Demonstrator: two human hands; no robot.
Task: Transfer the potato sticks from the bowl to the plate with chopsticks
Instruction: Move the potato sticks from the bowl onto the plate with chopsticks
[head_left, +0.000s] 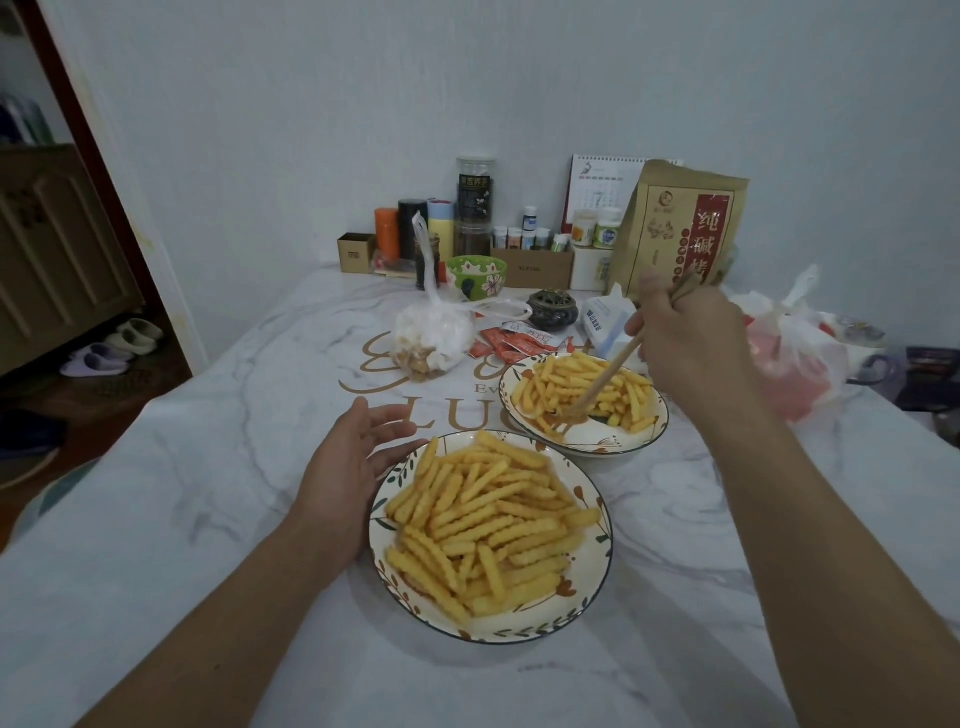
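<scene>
Near dish (597, 577): round, shallow, cream glaze, dark rim, leaf pattern; heaped with sticks (488, 525), yellow-orange, crinkle-cut, matte.
Left hand (345, 478): palm against dish's left rim, fingers straight, spread, holding nothing.
Table (208, 493): white marble-look cover, gold lettering.
Far dish (644, 431): same pattern; thinner layer of sticks; tips blurred, catch unclear.
Chopsticks (608, 374): pale wood, slanting down-left into far dish.
Right hand (685, 332): raised above far dish, fingers curled round chopsticks.
Beyond: knotted plastic bag (431, 332), red sachets (514, 340), kraft pouch (675, 228).
</scene>
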